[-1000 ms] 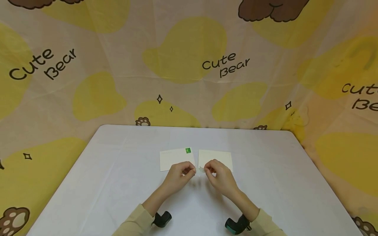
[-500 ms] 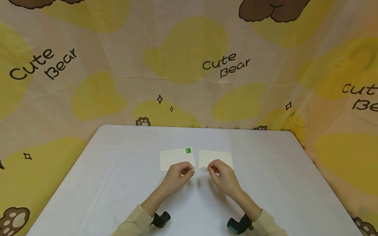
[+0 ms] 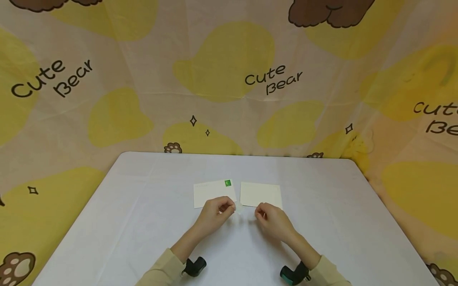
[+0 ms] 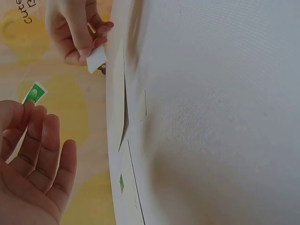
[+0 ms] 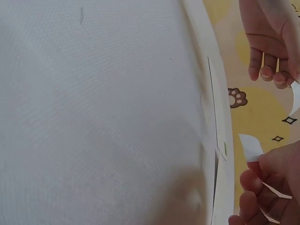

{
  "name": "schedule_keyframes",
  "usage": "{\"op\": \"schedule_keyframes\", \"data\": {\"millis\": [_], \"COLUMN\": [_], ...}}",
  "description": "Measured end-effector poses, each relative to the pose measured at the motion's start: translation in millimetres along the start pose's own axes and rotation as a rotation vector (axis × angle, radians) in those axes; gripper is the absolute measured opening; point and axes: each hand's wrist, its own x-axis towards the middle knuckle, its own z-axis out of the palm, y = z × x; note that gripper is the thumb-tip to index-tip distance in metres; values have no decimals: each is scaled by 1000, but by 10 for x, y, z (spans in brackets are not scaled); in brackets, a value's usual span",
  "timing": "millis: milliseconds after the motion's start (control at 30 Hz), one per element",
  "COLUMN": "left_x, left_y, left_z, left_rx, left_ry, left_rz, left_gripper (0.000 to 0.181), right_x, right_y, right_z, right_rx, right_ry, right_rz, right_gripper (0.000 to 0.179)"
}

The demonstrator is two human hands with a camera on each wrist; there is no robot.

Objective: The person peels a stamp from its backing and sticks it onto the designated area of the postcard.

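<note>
My left hand [image 3: 216, 212] pinches a green stamp [image 4: 33, 95] with a white border between thumb and forefinger, above the table in front of the envelopes. Only the stamp's pale back shows in the head view. To its right, my right hand [image 3: 273, 220] is apart from it. A small white paper slip [image 5: 251, 147] is pinched at its fingertips, nearly hidden from the head camera. Beyond the left hand lies a white envelope [image 3: 209, 190] bearing a green stamp [image 3: 228, 183] at its upper right corner. Beside it, beyond the right hand, lies a plain cream envelope [image 3: 261, 194].
Another small pale paper piece [image 4: 143, 105] lies on the white tabletop [image 3: 143, 222], on the near side of the envelopes. A patterned yellow and beige curtain [image 3: 222, 59] hangs behind the table's far edge. Black wrist cameras [image 3: 195, 267] sit at both cuffs.
My right hand has drawn right and slightly towards me, taking the white slip away from the stamp. My left hand stays almost where it was, still pinching the stamp.
</note>
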Motion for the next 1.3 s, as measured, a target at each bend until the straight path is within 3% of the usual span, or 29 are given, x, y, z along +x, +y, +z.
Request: {"op": "schedule_keyframes", "data": {"millis": [400,800,1000,1300], "left_x": [10,24,31,34], "left_y": [22,26,41,53], "left_z": [11,18,16,11], "left_rx": [-3,-1,9,-2], "left_ry": [-14,-23,-20,-37], "left_rz": [-1,-3,-15,-32], "left_gripper": [11,10,10,7], "right_x": [-57,-46,-34,32], "right_y": [77,118,128,76], "right_z": [41,83,80,63], "right_rx": [-42,-98,-99,-48], "right_ry": [-100,-84,-48,83], "right_rz": [-35,-22,-37,-99], "right_gripper": [12,9,9,13]}}
